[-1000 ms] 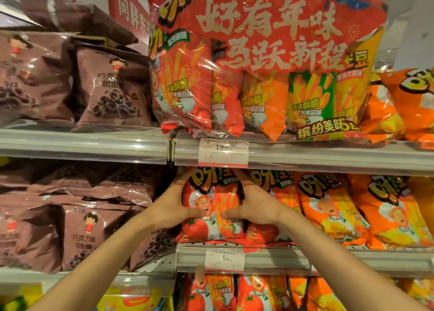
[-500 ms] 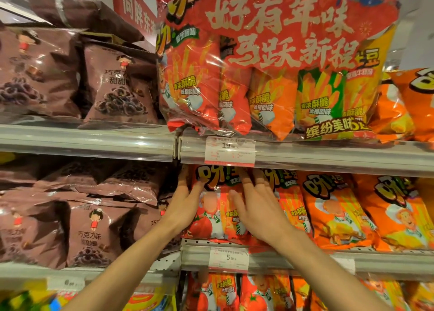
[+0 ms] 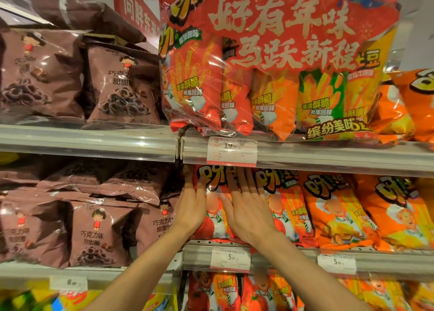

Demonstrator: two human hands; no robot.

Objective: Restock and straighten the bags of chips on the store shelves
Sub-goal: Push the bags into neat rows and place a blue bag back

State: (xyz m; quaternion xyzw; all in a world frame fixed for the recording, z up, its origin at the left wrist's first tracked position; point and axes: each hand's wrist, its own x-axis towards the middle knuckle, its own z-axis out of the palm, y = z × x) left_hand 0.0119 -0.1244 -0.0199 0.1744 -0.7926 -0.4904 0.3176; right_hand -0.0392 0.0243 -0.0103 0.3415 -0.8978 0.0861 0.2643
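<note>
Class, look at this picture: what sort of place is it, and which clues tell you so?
Most likely a supermarket snack aisle. Grey metal shelves carry white paper price tags, rows of identical red-orange chip bags fill them, and a person's left hand and right hand press one flat.

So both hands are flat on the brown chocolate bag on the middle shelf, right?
Not quite. The head view shows the left hand and right hand flat on the red tomato chip bag on the middle shelf. The brown chocolate bags sit untouched beside it.
</note>
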